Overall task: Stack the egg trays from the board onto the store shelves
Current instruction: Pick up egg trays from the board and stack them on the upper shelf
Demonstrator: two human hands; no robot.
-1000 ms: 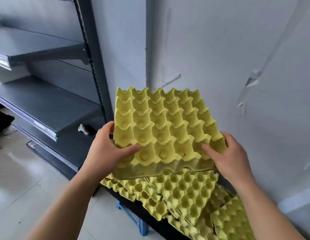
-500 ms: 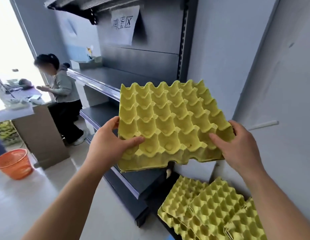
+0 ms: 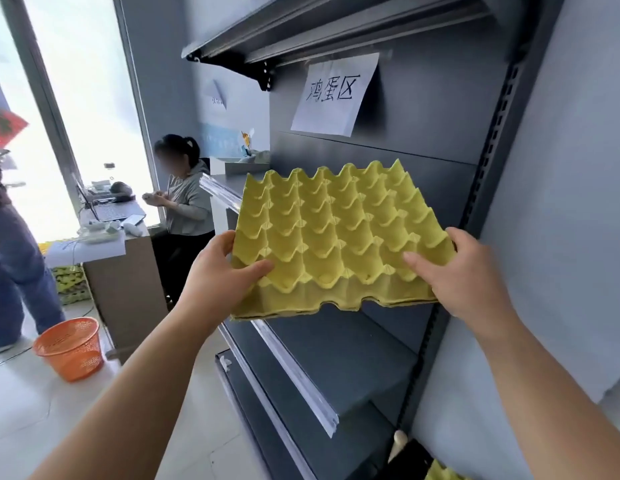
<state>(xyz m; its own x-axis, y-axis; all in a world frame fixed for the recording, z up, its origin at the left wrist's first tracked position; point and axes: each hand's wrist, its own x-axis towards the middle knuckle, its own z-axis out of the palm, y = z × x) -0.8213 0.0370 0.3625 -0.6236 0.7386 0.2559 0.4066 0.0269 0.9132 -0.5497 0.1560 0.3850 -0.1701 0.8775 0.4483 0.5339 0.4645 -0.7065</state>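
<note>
I hold a small stack of yellow egg trays nearly level in front of the dark grey store shelves. My left hand grips the near left corner, thumb on top. My right hand grips the near right corner the same way. The trays hover above a bare shelf and reach over the front rail of the shelf behind. A corner of more yellow trays shows at the bottom edge.
A paper sign hangs on the shelf's back panel under an upper shelf. To the left, a person sits at a desk, another person stands, and an orange basket sits on the floor.
I have lifted the egg trays off the pile on the low board and swung them up and left, level with the middle shelf. Both hands keep the same grip.
</note>
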